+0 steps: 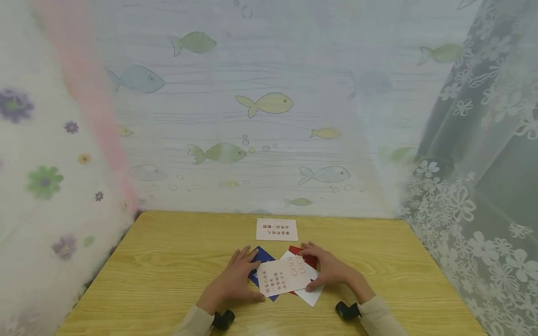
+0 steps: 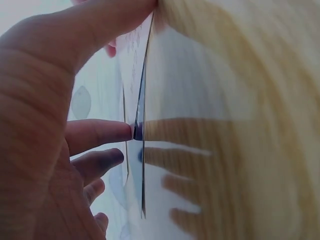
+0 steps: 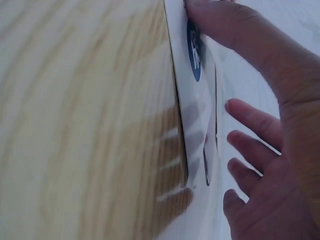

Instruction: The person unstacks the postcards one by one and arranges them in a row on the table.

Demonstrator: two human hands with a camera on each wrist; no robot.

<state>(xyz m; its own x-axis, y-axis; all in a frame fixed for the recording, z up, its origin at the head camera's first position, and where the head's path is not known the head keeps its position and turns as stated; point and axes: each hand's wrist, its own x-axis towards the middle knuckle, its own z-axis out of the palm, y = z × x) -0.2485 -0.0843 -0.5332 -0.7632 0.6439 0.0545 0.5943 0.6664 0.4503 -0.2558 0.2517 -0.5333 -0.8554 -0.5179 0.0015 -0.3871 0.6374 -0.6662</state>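
Observation:
A pale card (image 1: 277, 277) printed with "GOOD LUCK" and lines of Chinese characters lies on top of a loose, fanned pile. My left hand (image 1: 237, 277) holds its left end, thumb at the near corner and forefinger at the far one. At its right end, my right hand (image 1: 329, 268) does likewise, with the thumb on the near corner; the other fingers are spread. Beneath it show parts of a blue card (image 1: 264, 255), a white card (image 1: 314, 297) and a red card (image 1: 310, 260). In the right wrist view, a dark oval mark shows on a white card (image 3: 187, 100).
Beyond the pile, another white card (image 1: 276, 229) with Chinese print lies near the back of the wooden table (image 1: 168, 261). A fish-patterned curtain (image 1: 269, 140) hangs behind the table. Floral curtains flank it left and right.

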